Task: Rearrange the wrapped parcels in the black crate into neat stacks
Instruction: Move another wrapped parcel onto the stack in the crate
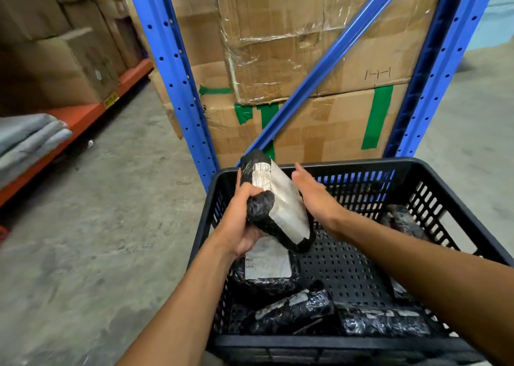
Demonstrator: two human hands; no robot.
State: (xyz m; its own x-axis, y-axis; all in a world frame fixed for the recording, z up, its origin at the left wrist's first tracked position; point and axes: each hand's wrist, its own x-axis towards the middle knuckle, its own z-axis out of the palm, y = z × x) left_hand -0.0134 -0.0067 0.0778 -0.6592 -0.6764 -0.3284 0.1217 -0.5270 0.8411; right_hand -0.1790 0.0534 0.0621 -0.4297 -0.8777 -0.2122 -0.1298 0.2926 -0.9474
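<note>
The left hand (242, 221) gripped one parcel (278, 204) above the black crate's (361, 162) far-left corner. The right hand (314, 196), fingers spread, touched it. Four more parcels lay inside.

1. Left hand (242, 221) gripping the raised parcel (278, 207) at its black-wrapped side, above the crate's left part.
2. Right hand (314, 196) open, fingers spread, touching or just beside the parcel's far edge; contact unclear.
3. Raised parcel tilted, white label facing up and right.
4. Black crate (417, 165) below, perforated floor partly bare.
5. Labelled parcel (267, 268) flat under the left wrist.
6. Two long wrapped parcels (294, 310) (383, 321) along the near wall.
7. Another parcel (403, 223) leaning at the right wall.
8. Blue rack uprights (178, 87) and taped cartons (319, 126) behind.
</note>
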